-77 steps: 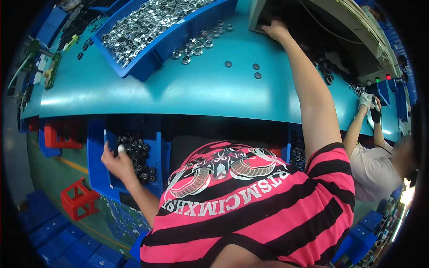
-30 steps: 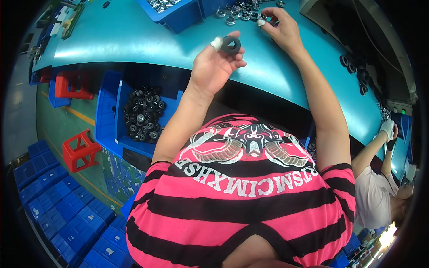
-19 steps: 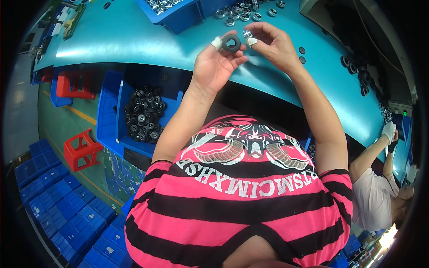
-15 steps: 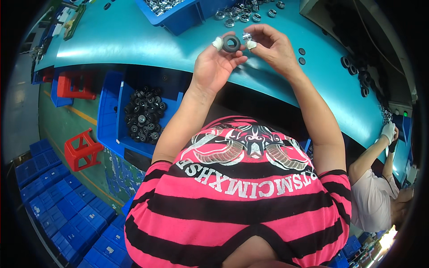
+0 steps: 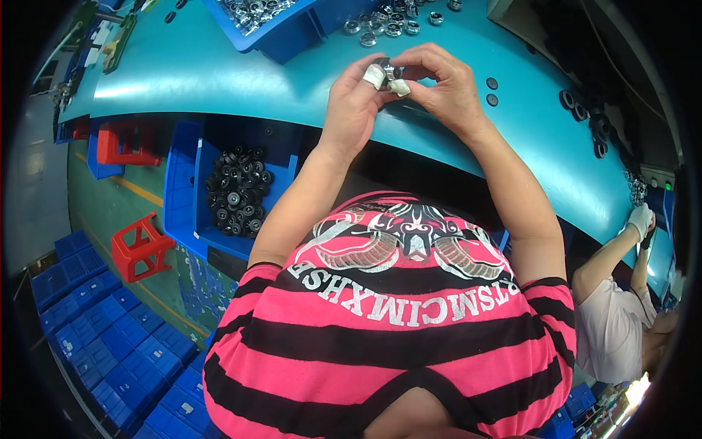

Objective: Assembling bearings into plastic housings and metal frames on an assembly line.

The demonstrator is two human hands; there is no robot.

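Over the teal table [image 5: 219, 88], my left hand [image 5: 349, 110] is closed on a small black toy tyre [image 5: 382, 62], mostly hidden by the fingers. Opposite it, my right hand [image 5: 451, 91] pinches a small chrome wheel hub [image 5: 392, 72] between thumb and fingertips. The hub is against the tyre's opening; how far in it sits, I cannot tell. White wrapping covers my left thumb and a digit of my right hand. Just beyond my hands lie several loose chrome hubs [image 5: 393, 29].
A blue bin [image 5: 296, 38] of chrome parts stands at the back. Black tyres [image 5: 579, 112] lie on the right. Below the table edge, a blue box [image 5: 219, 240] holds black wheels. Left are red stools [image 5: 139, 249] and stacked blue crates [image 5: 110, 351]. A gloved co-worker [image 5: 610, 322] works at far right.
My two hands have come together, bringing the chrome hub up against the tyre. The tyre has turned from facing up to mostly hidden in my fingers.
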